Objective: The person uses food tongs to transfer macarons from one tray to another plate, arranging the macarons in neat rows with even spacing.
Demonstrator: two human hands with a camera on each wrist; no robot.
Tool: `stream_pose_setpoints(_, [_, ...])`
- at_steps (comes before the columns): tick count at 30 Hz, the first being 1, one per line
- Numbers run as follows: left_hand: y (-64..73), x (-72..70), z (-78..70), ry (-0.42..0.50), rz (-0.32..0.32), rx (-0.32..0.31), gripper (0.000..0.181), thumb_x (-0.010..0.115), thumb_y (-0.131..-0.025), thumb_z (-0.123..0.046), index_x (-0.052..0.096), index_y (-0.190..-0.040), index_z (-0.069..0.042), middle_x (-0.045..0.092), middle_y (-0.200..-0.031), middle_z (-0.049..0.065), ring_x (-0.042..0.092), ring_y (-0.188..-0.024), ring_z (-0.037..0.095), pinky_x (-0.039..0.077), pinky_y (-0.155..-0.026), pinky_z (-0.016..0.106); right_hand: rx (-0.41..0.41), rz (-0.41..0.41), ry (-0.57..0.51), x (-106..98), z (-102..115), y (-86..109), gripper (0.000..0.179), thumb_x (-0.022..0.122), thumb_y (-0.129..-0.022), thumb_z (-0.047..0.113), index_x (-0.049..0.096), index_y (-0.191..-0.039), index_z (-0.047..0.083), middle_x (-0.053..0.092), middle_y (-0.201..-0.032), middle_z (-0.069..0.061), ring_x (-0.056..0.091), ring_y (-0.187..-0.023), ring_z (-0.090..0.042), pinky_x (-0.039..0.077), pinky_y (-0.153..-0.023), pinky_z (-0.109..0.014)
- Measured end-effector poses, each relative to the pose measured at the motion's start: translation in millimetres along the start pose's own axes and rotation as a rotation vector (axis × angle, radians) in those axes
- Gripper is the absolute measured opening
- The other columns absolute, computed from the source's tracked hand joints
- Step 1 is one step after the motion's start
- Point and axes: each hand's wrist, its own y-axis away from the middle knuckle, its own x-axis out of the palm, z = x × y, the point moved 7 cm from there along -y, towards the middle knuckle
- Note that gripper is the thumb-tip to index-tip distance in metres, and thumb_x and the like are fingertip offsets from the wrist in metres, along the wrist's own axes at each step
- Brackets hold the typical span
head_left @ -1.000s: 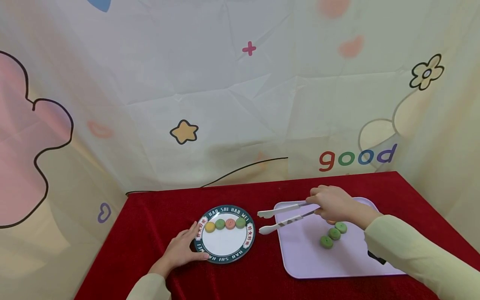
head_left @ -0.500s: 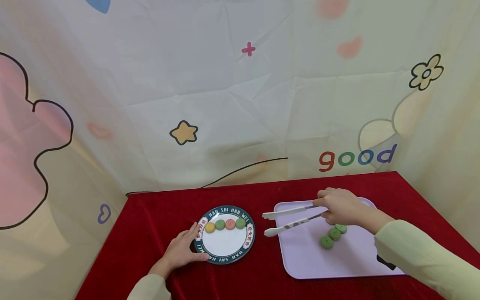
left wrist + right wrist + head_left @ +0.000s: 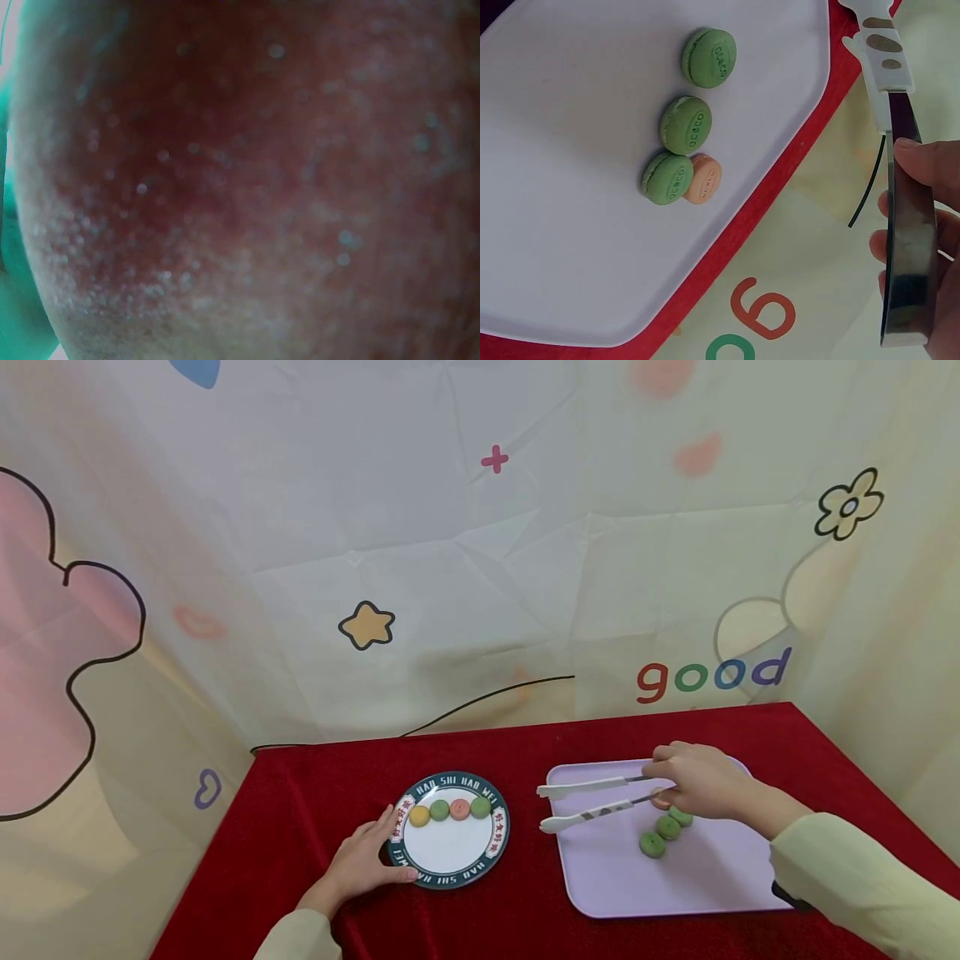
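In the head view my left hand (image 3: 362, 857) rests at the left edge of a round plate (image 3: 447, 883), its fingers and thumb touching the dark green rim. A yellow macaron (image 3: 419, 816), a green macaron (image 3: 439, 810), a pink macaron (image 3: 460, 809) and another green macaron (image 3: 480, 807) lie in a row on it. My right hand (image 3: 701, 781) grips metal tongs (image 3: 911, 247) with white tips, spread apart with nothing between them. Below the tongs, three green macarons (image 3: 685, 125) and an orange one (image 3: 706, 180) lie on a lilac tray. The left wrist view is a blur.
The lilac tray (image 3: 622, 893) stands on the right of the red tablecloth (image 3: 517, 752), apart from the plate. Behind the table hangs a printed cloth backdrop (image 3: 465, 577) with a star, flowers and the word "good".
My right hand has moved right and slightly toward me with the spread tongs, over the tray. The orange macaron shows more beside the hand. My left hand and the plate stay put.
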Motion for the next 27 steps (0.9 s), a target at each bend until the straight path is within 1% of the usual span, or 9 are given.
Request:
stream_pose_setpoints(4, [0.3,-0.1,0.0,-0.005,-0.003,0.006,0.108,0.067,-0.055,-0.065,0.024,-0.141,-0.016,0.029,-0.144,0.007,0.029,-0.125,0.031,0.036,-0.093,0.056,-0.010,-0.026,0.010,-1.1,-0.7,4.9,0.022,0.074,-0.067,0.026,0.069,-0.086,0.016,0.055,-0.074,0.007,0.045,-0.066,-0.005,0.041,-0.053,-0.019])
stream_pose_setpoints(10, [-0.1,0.0,-0.4,-0.011,-0.005,0.009,0.108,0.067,-0.055,-0.065,0.025,-0.141,-0.016,0.029,-0.144,0.007,0.029,-0.125,0.031,0.036,-0.092,0.056,-0.005,-0.048,0.007,-1.9,-2.2,12.3,0.023,0.075,-0.067,0.026,0.069,-0.086,0.015,0.057,-0.076,0.006,0.048,-0.068,-0.006,0.044,-0.054,-0.019])
stream_pose_setpoints(15, [-0.9,0.2,-0.1,-0.010,-0.005,0.002,0.108,0.067,-0.054,-0.066,0.024,-0.141,-0.016,0.029,-0.144,0.007,0.029,-0.125,0.031,0.036,-0.092,0.056,0.019,-0.039,-0.002,1.9,-6.1,17.4,0.020,0.071,-0.068,0.020,0.070,-0.087,0.014,0.057,-0.075,0.006,0.047,-0.066,-0.004,0.043,-0.054,-0.018])
stream_pose_setpoints(19, [-1.2,-0.1,0.2,-0.012,-0.006,-0.001,0.108,0.067,-0.054,-0.066,0.024,-0.141,-0.016,0.029,-0.144,0.007,0.029,-0.126,0.030,0.037,-0.092,0.056,0.018,-0.047,0.002,3.3,-8.1,21.2,0.021,0.069,-0.066,0.017,0.070,-0.087,0.013,0.057,-0.075,0.006,0.045,-0.065,-0.004,0.042,-0.054,-0.019])
stream_pose_setpoints(27, [-1.0,0.2,0.4,-0.008,-0.003,-0.007,0.108,0.067,-0.054,-0.065,0.024,-0.141,-0.016,0.028,-0.144,0.006,0.028,-0.126,0.030,0.036,-0.093,0.055,0.009,-0.066,-0.018,3.6,-10.4,28.2,0.021,0.073,-0.066,0.025,0.070,-0.086,0.016,0.054,-0.072,0.010,0.045,-0.063,-0.003,0.041,-0.054,-0.018])
